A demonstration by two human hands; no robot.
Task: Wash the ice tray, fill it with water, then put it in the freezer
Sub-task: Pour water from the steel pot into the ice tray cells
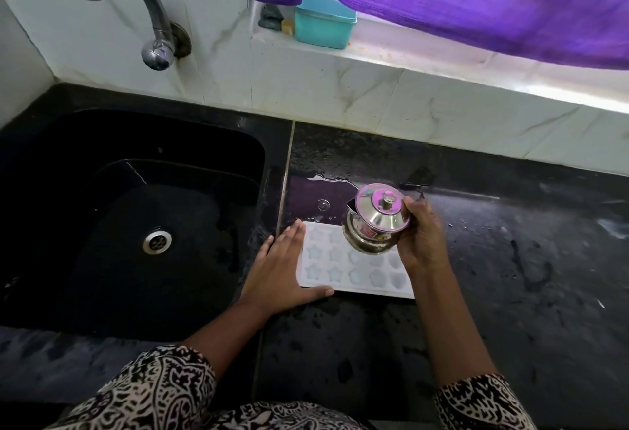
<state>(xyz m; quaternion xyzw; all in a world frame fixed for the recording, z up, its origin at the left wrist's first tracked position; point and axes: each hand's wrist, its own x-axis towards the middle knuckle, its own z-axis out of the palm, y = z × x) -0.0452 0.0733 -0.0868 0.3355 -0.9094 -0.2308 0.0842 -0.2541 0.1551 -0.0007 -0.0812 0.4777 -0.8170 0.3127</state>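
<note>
Both hands work: the left hand (282, 269) lies flat, fingers straight, against the ice tray (354, 266) on the counter (510, 259); the right hand (422, 235) grips a tilted steel pot (374, 222) above the tray.

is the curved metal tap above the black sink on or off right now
Off: the curved metal tap has no stream leaving its spout, and nothing falls into the black sink below.

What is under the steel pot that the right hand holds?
The white ice tray lies on the black counter below the steel pot in the right hand; star-shaped cells show. The cells directly beneath the pot are covered.
</note>
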